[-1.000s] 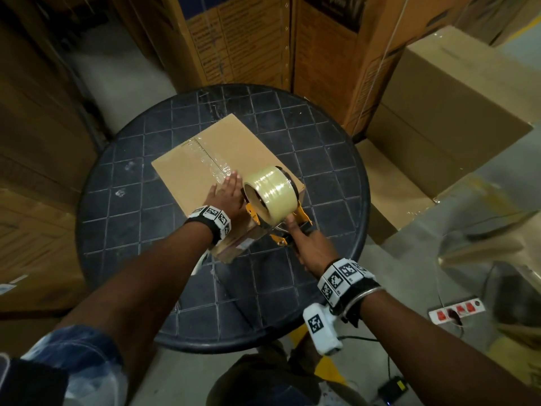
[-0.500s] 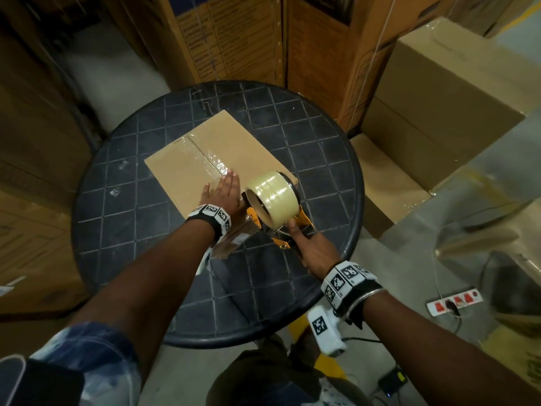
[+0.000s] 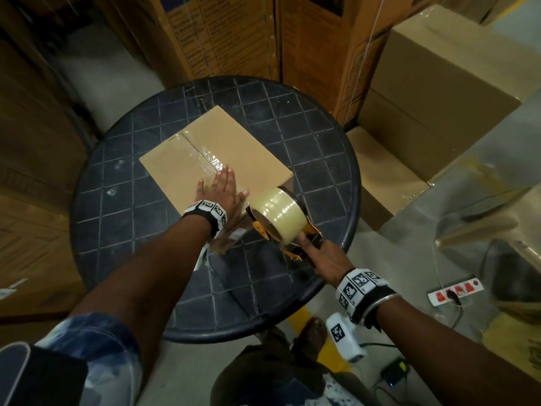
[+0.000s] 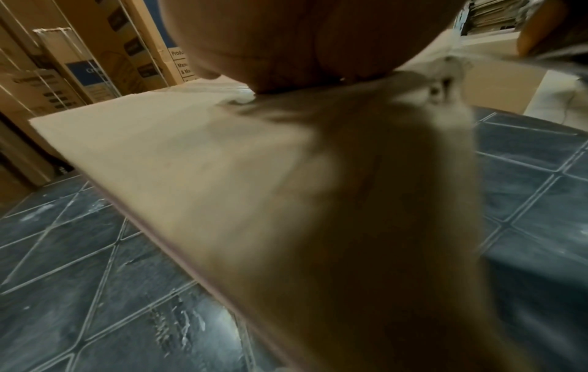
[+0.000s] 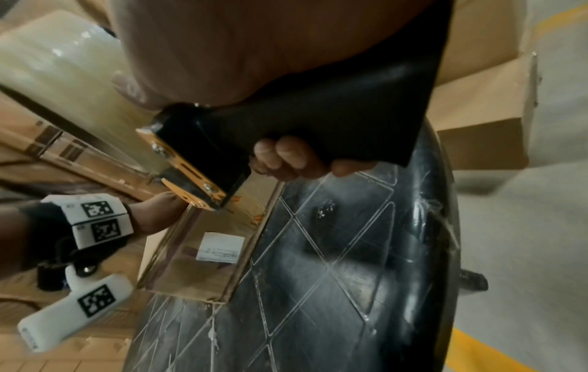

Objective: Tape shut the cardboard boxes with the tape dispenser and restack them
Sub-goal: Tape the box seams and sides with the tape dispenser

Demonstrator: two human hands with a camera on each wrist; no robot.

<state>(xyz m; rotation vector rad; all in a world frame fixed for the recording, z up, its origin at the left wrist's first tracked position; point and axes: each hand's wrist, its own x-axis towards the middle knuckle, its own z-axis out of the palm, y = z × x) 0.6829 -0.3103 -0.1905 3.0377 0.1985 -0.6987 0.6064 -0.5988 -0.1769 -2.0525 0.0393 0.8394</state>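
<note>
Boxes: one box (image 3: 216, 159) lies on the round dark tabletop (image 3: 123, 230), near its middle.
Left grip: left hand (image 3: 218, 190) open, fingers straight, pressing flat on the box top, over the seam.
Right grip: right hand (image 3: 325, 259) curled round the handle of the dispenser (image 3: 278, 218), which sits at the box's near end.
Done: clear tape runs along the top seam (shiny under the light).
Left: probably tearing the tape at the near end, then restacking; other boxes (image 3: 439, 71) stand behind the tabletop.
Writing: a small white label (image 5: 219, 248) on the box end, too blurred to read; print on the far cartons is also unreadable.
</note>
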